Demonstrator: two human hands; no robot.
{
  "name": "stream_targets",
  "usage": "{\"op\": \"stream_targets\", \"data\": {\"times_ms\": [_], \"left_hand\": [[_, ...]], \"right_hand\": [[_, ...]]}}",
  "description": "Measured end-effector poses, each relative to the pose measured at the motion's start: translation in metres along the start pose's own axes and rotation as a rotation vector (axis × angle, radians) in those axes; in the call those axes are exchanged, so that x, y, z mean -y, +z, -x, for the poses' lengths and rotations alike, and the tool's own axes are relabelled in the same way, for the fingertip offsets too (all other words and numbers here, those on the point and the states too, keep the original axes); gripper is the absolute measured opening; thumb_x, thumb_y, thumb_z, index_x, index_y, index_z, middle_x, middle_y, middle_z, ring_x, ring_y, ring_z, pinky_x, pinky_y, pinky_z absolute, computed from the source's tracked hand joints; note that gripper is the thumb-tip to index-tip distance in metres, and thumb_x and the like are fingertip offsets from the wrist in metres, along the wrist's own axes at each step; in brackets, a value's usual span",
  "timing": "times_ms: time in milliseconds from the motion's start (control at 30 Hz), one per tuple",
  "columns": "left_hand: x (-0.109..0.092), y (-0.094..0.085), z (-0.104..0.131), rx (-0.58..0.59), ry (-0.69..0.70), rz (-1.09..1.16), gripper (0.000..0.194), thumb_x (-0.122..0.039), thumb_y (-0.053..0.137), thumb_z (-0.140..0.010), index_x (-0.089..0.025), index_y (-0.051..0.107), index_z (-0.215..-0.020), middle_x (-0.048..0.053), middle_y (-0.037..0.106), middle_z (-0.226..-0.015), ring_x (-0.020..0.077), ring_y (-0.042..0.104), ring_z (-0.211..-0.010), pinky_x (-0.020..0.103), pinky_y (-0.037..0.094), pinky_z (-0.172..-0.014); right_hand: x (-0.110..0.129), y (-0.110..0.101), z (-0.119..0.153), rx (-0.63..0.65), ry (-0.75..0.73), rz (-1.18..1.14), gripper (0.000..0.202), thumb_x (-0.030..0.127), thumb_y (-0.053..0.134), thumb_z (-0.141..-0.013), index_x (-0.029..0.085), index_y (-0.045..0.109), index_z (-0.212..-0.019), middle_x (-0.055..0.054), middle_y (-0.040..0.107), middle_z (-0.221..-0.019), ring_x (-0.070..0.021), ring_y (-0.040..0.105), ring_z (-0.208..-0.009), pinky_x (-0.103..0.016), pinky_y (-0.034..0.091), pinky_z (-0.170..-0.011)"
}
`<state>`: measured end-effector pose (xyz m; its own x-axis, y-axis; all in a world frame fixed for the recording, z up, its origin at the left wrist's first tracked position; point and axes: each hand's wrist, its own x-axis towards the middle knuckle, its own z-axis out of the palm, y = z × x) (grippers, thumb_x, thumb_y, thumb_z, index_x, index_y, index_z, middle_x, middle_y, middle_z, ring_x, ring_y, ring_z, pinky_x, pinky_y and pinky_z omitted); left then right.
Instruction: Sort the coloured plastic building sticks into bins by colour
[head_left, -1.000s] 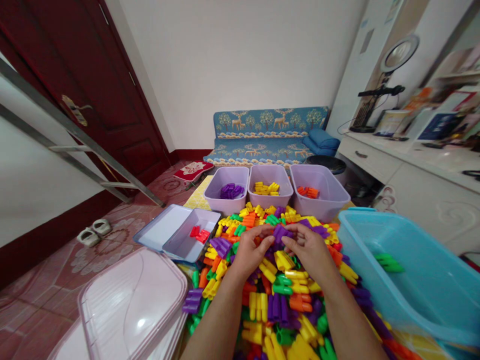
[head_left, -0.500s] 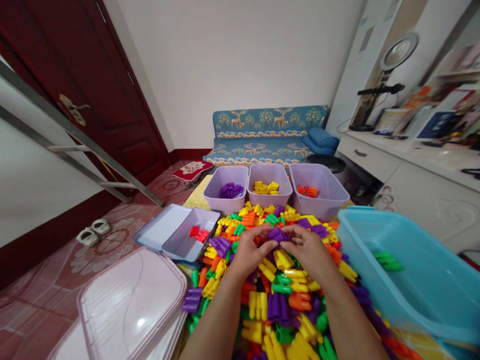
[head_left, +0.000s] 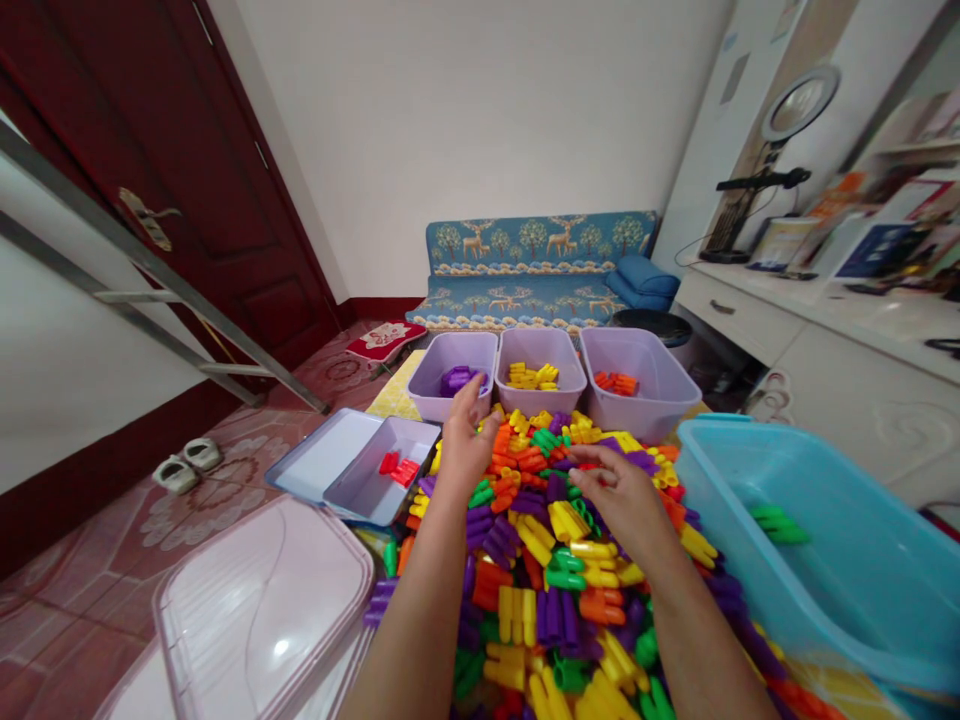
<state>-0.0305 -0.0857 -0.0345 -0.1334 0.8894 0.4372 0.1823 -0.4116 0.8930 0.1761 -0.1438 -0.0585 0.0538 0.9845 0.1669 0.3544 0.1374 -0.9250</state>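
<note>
My left hand [head_left: 466,440] is open, held out at the near rim of the left lilac bin [head_left: 450,408], which has purple pieces [head_left: 459,380] inside. Nothing shows in its spread fingers. Over the middle of the mixed plastic pieces [head_left: 517,612], my right hand [head_left: 611,490] has its thumb and fingers apart and holds nothing visible. Yellow pieces [head_left: 532,376] lie in the middle lilac bin [head_left: 541,401], orange ones [head_left: 616,384] in the right lilac bin [head_left: 645,415].
A shallow box [head_left: 358,490] with red pieces stands at the left, above pale lids [head_left: 262,600]. On the right is a large blue tub [head_left: 840,470] with green pieces. Behind the bins are a patterned sofa [head_left: 525,290] and a black round bin [head_left: 652,325].
Both hands have parted. The purple piece they held together is out of them. My left hand has moved forward and left to the left bin; my right hand has opened and shifted slightly right.
</note>
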Motion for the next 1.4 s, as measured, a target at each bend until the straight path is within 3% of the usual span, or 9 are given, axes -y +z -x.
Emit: {"op": "stream_targets", "data": {"times_ms": [100, 233, 433, 600, 767, 900, 1000, 1200, 1400], "left_hand": [[0.009, 0.008, 0.027, 0.136, 0.031, -0.302, 0.034, -0.015, 0.060, -0.080, -0.017, 0.068, -0.114, 0.013, 0.067, -0.119, 0.0265, 0.060, -0.114, 0.044, 0.043, -0.103], [0.012, 0.017, 0.049, 0.273, 0.112, -0.465, 0.027, -0.025, 0.067, -0.080, -0.018, 0.072, -0.106, 0.011, 0.070, -0.112, 0.0276, 0.060, -0.110, 0.043, 0.043, -0.100], [-0.010, 0.009, 0.051, 0.484, 0.038, -0.300, 0.029, -0.043, 0.058, -0.088, -0.019, 0.075, -0.091, 0.006, 0.074, -0.087, 0.0198, 0.067, -0.081, 0.029, 0.049, -0.076], [-0.016, -0.005, 0.051, 0.789, 0.094, -0.238, 0.051, -0.044, 0.083, -0.061, -0.022, 0.073, -0.106, 0.006, 0.073, -0.099, 0.0232, 0.066, -0.091, 0.030, 0.049, -0.086], [-0.012, 0.002, 0.054, 0.705, 0.030, -0.179, 0.061, -0.032, 0.081, -0.065, -0.020, 0.065, -0.122, 0.008, 0.073, -0.102, 0.0237, 0.066, -0.094, 0.031, 0.050, -0.085], [-0.009, 0.013, 0.058, 0.677, -0.024, -0.100, 0.040, -0.021, 0.070, -0.075, -0.018, 0.069, -0.115, 0.006, 0.075, -0.095, 0.0199, 0.068, -0.085, 0.029, 0.053, -0.078], [-0.008, 0.015, 0.058, 0.663, -0.041, -0.115, 0.030, -0.016, 0.064, -0.077, -0.017, 0.073, -0.106, 0.005, 0.075, -0.092, 0.0192, 0.069, -0.082, 0.028, 0.053, -0.077], [-0.006, 0.015, 0.057, 0.614, -0.049, -0.151, 0.026, -0.016, 0.065, -0.076, -0.017, 0.073, -0.101, 0.005, 0.076, -0.088, 0.0192, 0.069, -0.080, 0.029, 0.053, -0.078], [-0.010, 0.017, 0.056, 0.611, -0.044, -0.157, 0.024, -0.017, 0.064, -0.078, -0.016, 0.073, -0.101, 0.006, 0.075, -0.091, 0.0198, 0.069, -0.083, 0.028, 0.052, -0.078]], "right_hand": [[-0.004, -0.005, -0.002, -0.048, -0.039, 0.127, 0.033, 0.037, 0.058, -0.078, 0.019, 0.065, -0.105, -0.009, 0.071, -0.105, -0.0212, 0.067, -0.084, -0.037, 0.054, -0.077], [-0.001, -0.013, 0.001, 0.026, -0.039, 0.239, 0.027, 0.036, 0.059, -0.078, 0.019, 0.068, -0.097, -0.007, 0.073, -0.091, -0.0210, 0.068, -0.080, -0.034, 0.053, -0.074], [0.024, -0.025, 0.019, 0.299, -0.022, 0.517, 0.029, 0.041, 0.075, -0.065, 0.026, 0.072, -0.090, 0.000, 0.071, -0.074, -0.0182, 0.062, -0.064, -0.025, 0.039, -0.053], [0.024, -0.020, 0.020, 0.335, -0.088, 0.597, 0.025, 0.031, 0.071, -0.067, 0.025, 0.072, -0.091, -0.001, 0.069, -0.073, -0.0175, 0.061, -0.065, -0.024, 0.034, -0.053], [0.019, -0.011, 0.011, 0.232, -0.065, 0.473, 0.023, 0.027, 0.051, -0.079, 0.021, 0.071, -0.088, -0.003, 0.069, -0.071, -0.0165, 0.061, -0.061, -0.024, 0.037, -0.051], [0.021, -0.012, 0.009, 0.146, -0.068, 0.274, 0.030, 0.028, 0.047, -0.080, 0.020, 0.069, -0.098, -0.003, 0.070, -0.074, -0.0174, 0.064, -0.064, -0.027, 0.046, -0.058], [0.021, -0.024, 0.013, 0.119, -0.053, 0.302, 0.029, 0.030, 0.049, -0.079, 0.021, 0.070, -0.097, -0.003, 0.069, -0.071, -0.0176, 0.063, -0.061, -0.027, 0.046, -0.057], [0.022, -0.050, 0.020, 0.362, -0.014, 0.346, 0.021, 0.022, 0.057, -0.071, 0.024, 0.075, -0.081, -0.001, 0.070, -0.066, -0.0175, 0.063, -0.059, -0.025, 0.044, -0.051], [0.037, -0.034, 0.011, -0.251, -0.123, -0.228, 0.049, 0.036, 0.066, -0.077, 0.024, 0.059, -0.124, -0.009, 0.066, -0.122, -0.0205, 0.068, -0.098, -0.033, 0.055, -0.083]]}}
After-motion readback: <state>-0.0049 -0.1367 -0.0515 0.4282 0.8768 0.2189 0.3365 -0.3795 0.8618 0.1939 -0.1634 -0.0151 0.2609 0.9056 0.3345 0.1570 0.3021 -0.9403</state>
